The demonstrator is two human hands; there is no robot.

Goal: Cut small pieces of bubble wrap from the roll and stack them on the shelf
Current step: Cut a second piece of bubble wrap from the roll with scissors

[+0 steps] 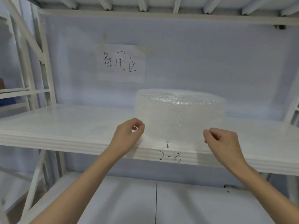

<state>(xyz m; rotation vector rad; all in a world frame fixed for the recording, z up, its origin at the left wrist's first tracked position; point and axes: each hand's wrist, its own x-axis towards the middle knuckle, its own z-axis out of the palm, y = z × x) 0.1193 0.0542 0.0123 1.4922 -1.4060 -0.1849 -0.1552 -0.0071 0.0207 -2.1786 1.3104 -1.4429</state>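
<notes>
A clear bubble wrap roll (179,107) stands on end on the white shelf (68,126), right of centre. In front of it hangs a small, nearly see-through bubble wrap piece (174,135), its lower edge resting at the shelf's front edge. My left hand (129,133) pinches the piece's upper left corner between thumb and fingertips. My right hand (221,139) pinches its upper right corner the same way. Both hands hover just in front of the roll, above the shelf edge.
A paper sign (121,63) with handwritten characters is stuck on the back wall. "2-3" (169,157) is written on the shelf's front edge. White rack posts (47,62) rise at the left, and a lower shelf (161,204) lies under my forearms.
</notes>
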